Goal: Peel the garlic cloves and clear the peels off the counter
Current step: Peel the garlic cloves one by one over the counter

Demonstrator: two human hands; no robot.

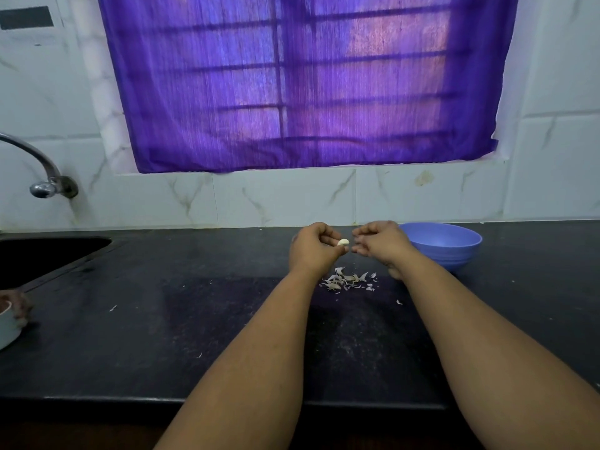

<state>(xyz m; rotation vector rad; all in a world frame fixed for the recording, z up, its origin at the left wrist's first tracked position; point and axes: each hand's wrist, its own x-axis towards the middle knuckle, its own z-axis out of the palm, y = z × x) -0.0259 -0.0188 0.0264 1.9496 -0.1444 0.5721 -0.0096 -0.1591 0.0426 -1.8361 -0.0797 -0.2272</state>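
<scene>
Fingers (328,240) of the left hand (313,250) curled in, pinching a garlic clove (343,242) at the tips; clove pale, looks peeled, pokes out toward the right hand (378,243). Right hand fingers bent loosely, tips just beside the clove, not clearly touching it; cannot tell if they pinch a bit of skin. Both hands sit mid-frame, raised above the counter (194,336), close together.

Near edge of the frame: two bare forearms come up from the bottom centre and bottom right. Dark counter, speckled, a few stray flakes on it.

Below and between the hands, a small pile of garlic peels (349,280) on the counter, one loose scrap (399,302) off to its lower right.

Right of the right hand, touching it in the view, a blue bowl (446,246) upright on the counter; contents not visible.

Left edge: part of a pale bowl (6,326), blurred. Above it a dark sink (48,254), and a metal tap (45,177) on the wall at upper left.

Back: white marbled wall tiles (259,196), purple curtain (292,86) over a barred window, top centre.
</scene>
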